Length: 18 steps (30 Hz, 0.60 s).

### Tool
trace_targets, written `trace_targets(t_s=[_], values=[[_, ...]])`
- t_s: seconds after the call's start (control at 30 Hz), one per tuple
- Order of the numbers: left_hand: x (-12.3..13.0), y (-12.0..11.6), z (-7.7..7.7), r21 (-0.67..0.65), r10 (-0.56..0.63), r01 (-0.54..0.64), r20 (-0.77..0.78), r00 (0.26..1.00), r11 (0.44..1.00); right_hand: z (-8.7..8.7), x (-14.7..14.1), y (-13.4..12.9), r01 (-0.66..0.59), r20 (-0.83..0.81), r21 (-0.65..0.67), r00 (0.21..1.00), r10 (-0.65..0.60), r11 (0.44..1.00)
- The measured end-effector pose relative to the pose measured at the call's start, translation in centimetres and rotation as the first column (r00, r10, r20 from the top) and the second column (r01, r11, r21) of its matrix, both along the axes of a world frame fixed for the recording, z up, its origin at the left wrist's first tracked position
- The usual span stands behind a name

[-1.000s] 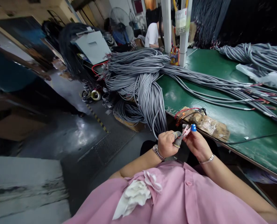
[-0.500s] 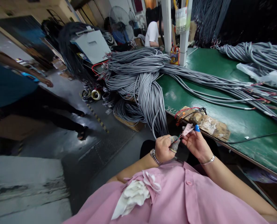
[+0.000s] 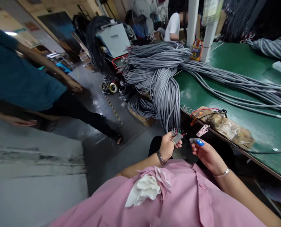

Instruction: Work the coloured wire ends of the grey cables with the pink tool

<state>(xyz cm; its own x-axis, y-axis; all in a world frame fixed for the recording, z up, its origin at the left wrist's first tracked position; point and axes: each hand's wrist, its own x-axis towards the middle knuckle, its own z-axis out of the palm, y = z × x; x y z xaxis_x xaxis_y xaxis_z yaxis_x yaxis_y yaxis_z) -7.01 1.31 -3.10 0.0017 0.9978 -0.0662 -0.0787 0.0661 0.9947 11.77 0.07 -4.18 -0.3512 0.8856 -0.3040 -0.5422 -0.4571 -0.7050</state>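
Fanned-out thin coloured wires (image 3: 179,131) stick up from the fingers of my left hand (image 3: 168,146), which is closed on the cable end; its thumb has a grey cover. Across a small gap, my right hand (image 3: 206,155) has its fingers bent, with blue tape on one fingertip and a grey cover on another; whether anything is between them is too small to tell. A pink clip (image 3: 203,130) sits just above it, by the wooden block (image 3: 230,128) at the table edge. The big bundle of grey cables (image 3: 166,91) hangs over the table's edge beyond my left hand.
The green table (image 3: 202,94) spans the right side, with more grey cables on top. At the left, a person in a teal shirt (image 3: 24,78) stands near a grey surface (image 3: 36,164). Another person in white (image 3: 172,26) is at the back, near a fan.
My right hand has come away from the pink clip and the wires, which now spread out above my left hand. The person in teal has come closer. The view has shifted left.
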Motion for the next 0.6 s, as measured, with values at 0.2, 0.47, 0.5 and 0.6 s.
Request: trace_targets(t_s=[0.2, 0.47, 0.5, 0.6], values=[[-2.4, 0.7, -4.5, 0.064, -0.394, 0.434, -0.316, 0.863, 0.899, -1.8, 2.1, -0.2, 0.080, 0.200, -0.024, 0.977, -0.073, 0.997], [-5.4, 1.3, -8.5, 0.153, -0.165, 0.281, -0.521, 0.838, 0.947, -5.4, 5.5, -1.9, 0.182, 0.427, -0.074, 0.894, -0.134, 0.980], [-5.3, 1.8, -8.6, 0.162, -0.184, 0.310, -0.528, 0.829, 0.937, -5.7, 5.7, -2.0, 0.178, 0.443, -0.078, 0.888, -0.126, 0.981], [-4.6, 4.0, -9.0, 0.172, -0.223, 0.369, -0.547, 0.807, 0.913, -6.1, 5.9, -2.2, 0.168, 0.463, -0.085, 0.880, -0.110, 0.982]])
